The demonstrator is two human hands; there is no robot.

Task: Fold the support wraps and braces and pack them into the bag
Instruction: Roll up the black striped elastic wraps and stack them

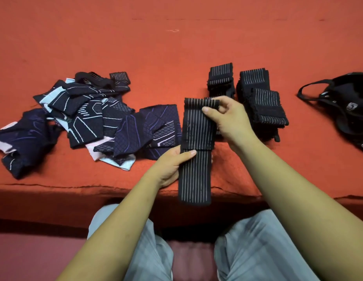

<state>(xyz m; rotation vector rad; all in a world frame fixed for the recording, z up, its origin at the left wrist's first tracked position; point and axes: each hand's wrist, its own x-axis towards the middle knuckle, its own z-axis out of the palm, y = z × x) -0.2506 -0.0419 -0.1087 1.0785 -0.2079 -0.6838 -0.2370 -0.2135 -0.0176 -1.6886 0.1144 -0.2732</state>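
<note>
The left hand point(172, 165) pinches the striped wrap point(196, 128) at mid-length, thumb across its face, while the right hand point(227, 116), just beyond it, grips the folded-over far end with curled fingers, so a neat fold likely needs edges and stripes aligned.

black striped wrap point(196, 138) half-folded; brace pile point(85, 118) left; bag point(347, 106) right

An orange-red cloth point(176, 47) covers the whole work surface, its near edge wrinkled. On the cloth's far part lies a small pale thread point(173, 30). Below the cloth's near edge show grey striped trousers point(257, 250), with a maroon cushion point(193, 258) between the legs
</note>
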